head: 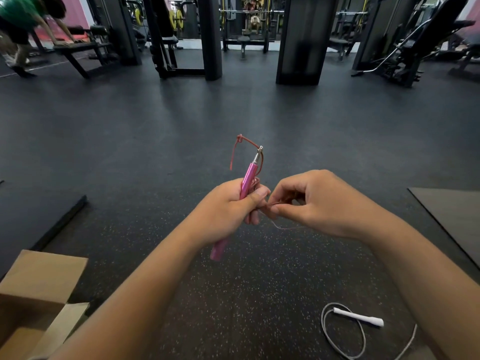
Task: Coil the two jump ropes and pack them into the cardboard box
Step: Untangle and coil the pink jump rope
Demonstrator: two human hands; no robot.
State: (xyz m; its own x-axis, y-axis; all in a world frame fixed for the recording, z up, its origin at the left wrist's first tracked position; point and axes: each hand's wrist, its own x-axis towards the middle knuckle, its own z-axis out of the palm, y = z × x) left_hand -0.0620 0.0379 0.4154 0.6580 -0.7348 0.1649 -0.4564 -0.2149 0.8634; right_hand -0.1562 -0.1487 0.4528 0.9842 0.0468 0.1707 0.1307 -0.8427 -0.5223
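Note:
My left hand (228, 211) grips the pink jump rope handle (248, 180), which points up and away with its metal tip at the top. A thin red cord (235, 152) loops from that tip and runs down beside the handle. My right hand (314, 203) pinches the red cord just right of the left hand's thumb. A white jump rope (359, 318) with a white handle lies loosely looped on the floor at the lower right, partly behind my right forearm. The open cardboard box (39, 281) sits at the lower left corner.
Dark speckled rubber floor (233, 113) stretches ahead. A black mat (33, 214) lies at left and a grey mat (454, 216) at right. Black gym machines and benches line the back, and a person in a green shirt leans on a bench (78, 46) at far left.

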